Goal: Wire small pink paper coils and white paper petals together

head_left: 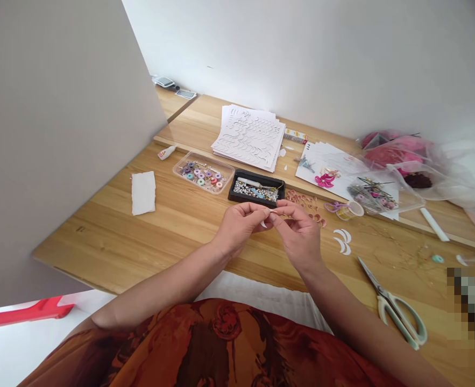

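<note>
Over the wooden table, my left hand [238, 224] and my right hand [300, 236] meet fingertip to fingertip. A small white curved piece [263, 223] shows under the left fingertips, which are pinched closed. Between my right thumb and fingers runs a thin gold-coloured wire [286, 217], partly hidden. How the two pieces touch is too small to tell. Just beyond the hands stands a black tray [231, 194] with silvery beads and a white pen-like tool. Several copper-coloured rounded pieces [317, 219] lie near my right hand, and white crescent cut-outs [342, 242] lie further right.
Scissors [386, 301] lie at the right. A clear box [176, 172] of ribbon or thread spools, a small glue bottle [167, 153] and a folded white cloth [143, 193] are at the left. Cut paper sheets [249, 137] and bagged pink material [402, 156] sit behind. A grey partition [59, 134] borders the left.
</note>
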{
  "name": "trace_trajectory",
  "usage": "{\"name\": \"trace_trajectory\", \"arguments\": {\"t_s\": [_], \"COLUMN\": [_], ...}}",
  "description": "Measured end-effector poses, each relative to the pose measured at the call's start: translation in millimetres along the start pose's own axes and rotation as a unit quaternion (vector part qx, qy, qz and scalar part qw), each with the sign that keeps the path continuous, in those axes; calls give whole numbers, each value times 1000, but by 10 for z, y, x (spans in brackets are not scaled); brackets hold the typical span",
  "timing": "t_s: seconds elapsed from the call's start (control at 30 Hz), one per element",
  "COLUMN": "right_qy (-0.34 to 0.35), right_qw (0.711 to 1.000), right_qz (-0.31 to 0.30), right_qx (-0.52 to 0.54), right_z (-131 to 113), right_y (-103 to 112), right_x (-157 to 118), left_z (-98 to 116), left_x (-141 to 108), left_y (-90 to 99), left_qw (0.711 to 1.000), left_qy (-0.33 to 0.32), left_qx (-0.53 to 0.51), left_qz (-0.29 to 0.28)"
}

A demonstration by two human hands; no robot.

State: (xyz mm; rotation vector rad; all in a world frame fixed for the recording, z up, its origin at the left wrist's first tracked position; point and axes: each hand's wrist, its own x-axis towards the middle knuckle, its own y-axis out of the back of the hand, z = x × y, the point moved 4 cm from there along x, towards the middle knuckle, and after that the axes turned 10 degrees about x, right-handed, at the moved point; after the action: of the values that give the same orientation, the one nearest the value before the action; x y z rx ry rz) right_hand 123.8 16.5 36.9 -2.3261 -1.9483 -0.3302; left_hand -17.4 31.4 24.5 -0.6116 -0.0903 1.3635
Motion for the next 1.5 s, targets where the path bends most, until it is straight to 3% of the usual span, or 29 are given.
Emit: {"name": "trace_trajectory", "arguments": {"t_s": [0.13,0.33,0.6,0.9,1.1,1.27,1.37,1.5], "right_qy": [-45,-116,-143,-101,-159,-163,-182,-173], "right_qw": [998,986,980,989,973,973,971,978], "right_qz": [11,9,2,-36,-79,-61,-57,-74], "right_qx": [50,122,138,101,149,149,142,89], "right_z": [78,146,153,-145,-272,-382,-435,-492], "right_y": [0,-67,-83,-63,-91,-30,15,72], "right_x": [-29,-136,-229,-215,-194,-70,28,149], "left_z": [4,53,107,160,210,247,255,238], "left_x": [2,13,14,-25,-76,-122,-120,-88], "left_y": [19,51,62,64,25,-18,-27,-24], "left_qw": [999,990,969,904,858,824,827,852], "left_qy": [-17,-99,-181,-280,-332,-348,-342,-327], "left_qx": [36,83,155,310,383,444,444,409], "left_qz": [16,56,68,89,82,61,44,9]}}
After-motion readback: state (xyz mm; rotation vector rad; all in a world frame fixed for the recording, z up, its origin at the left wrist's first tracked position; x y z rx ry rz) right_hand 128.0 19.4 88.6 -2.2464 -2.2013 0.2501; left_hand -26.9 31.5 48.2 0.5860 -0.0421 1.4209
